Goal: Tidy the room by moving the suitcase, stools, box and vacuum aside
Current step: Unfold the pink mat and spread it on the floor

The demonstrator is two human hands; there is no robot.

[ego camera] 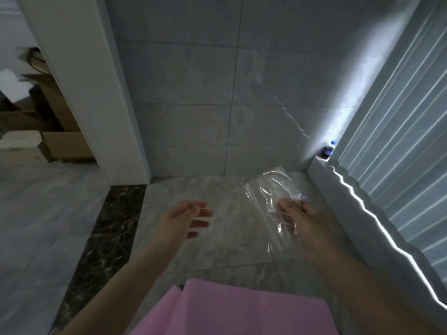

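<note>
Right hand [298, 218] fingers are pinched on a clear, crinkled zip-top plastic bag [273, 204], held above the marble floor [217, 240] with its zip strip running from upper left to lower right. Straightened, parted fingers are shown by the left hand [186, 217], by which nothing is held. Brown cardboard boxes [65, 146] are seen through the doorway at left.

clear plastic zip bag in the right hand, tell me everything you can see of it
The clear plastic zip bag is a thin, see-through, crinkled film that catches glints of light. A ribbed zip strip runs along its left edge. It looks empty, and it hangs tilted in the air above the grey marble floor. Only the right hand touches it, pinching its right side; the open left hand is apart from it.
</note>
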